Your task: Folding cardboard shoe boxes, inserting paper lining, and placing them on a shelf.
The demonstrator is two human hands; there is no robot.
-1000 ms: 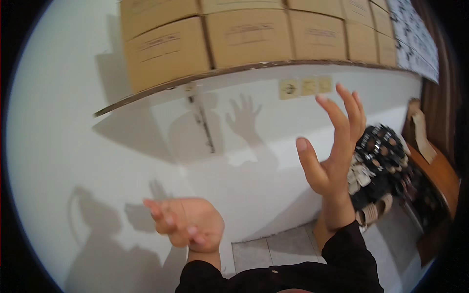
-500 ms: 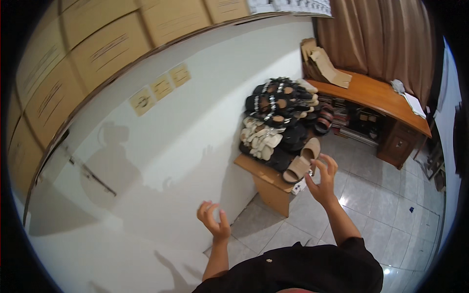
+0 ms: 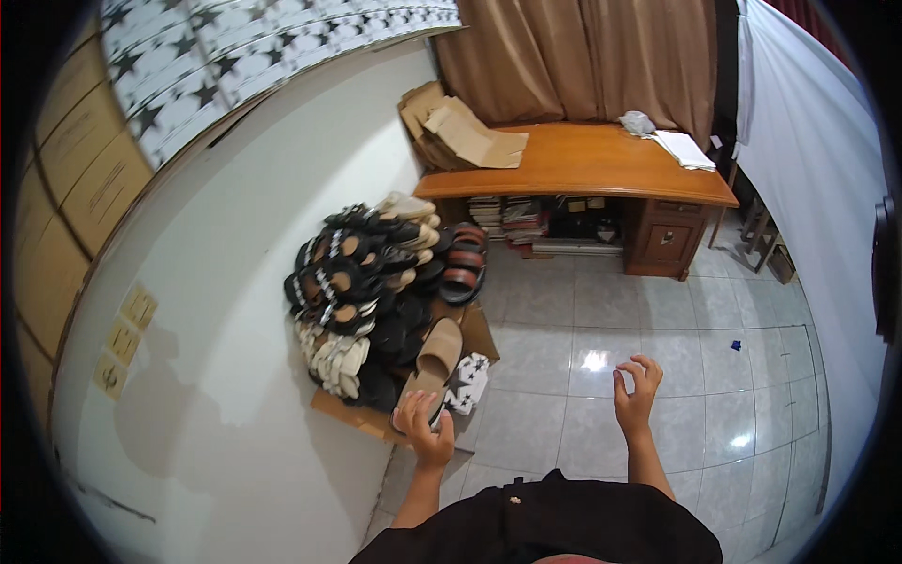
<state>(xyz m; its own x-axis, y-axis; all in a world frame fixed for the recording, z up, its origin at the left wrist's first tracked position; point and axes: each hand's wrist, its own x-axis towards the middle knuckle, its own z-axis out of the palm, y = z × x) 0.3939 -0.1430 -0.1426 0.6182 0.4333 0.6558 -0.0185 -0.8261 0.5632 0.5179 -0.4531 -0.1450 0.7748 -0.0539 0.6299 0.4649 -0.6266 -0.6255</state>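
My left hand (image 3: 425, 430) is raised with fingers curved and apart, nothing in it. In view it overlaps the lower of two beige slide sandals; whether it touches cannot be told. The upper beige slide sandal (image 3: 440, 346) lies just beyond. My right hand (image 3: 639, 393) hangs over the floor, thumb and fingers spread in a curve around nothing. Left of the beige pair rises a heap of black sandals (image 3: 343, 258) with shiny straps. Cream-white sandals (image 3: 336, 362) are stacked below them, and a brown-strapped sandal (image 3: 462, 273) stands on the far side.
A low table (image 3: 352, 414) bears the footwear beside the white wall (image 3: 244, 282). Near it is a star-patterned box (image 3: 467, 383). Farther off, a wooden desk (image 3: 583, 160) carries folded cardboard (image 3: 474, 136) and papers. Boxes (image 3: 188, 75) line a shelf at upper left.
My view has turned to the right, bringing the desk toward the middle. My right hand has gone from beside the beige sandals to over the floor; the left now overlaps them. Both stay empty.
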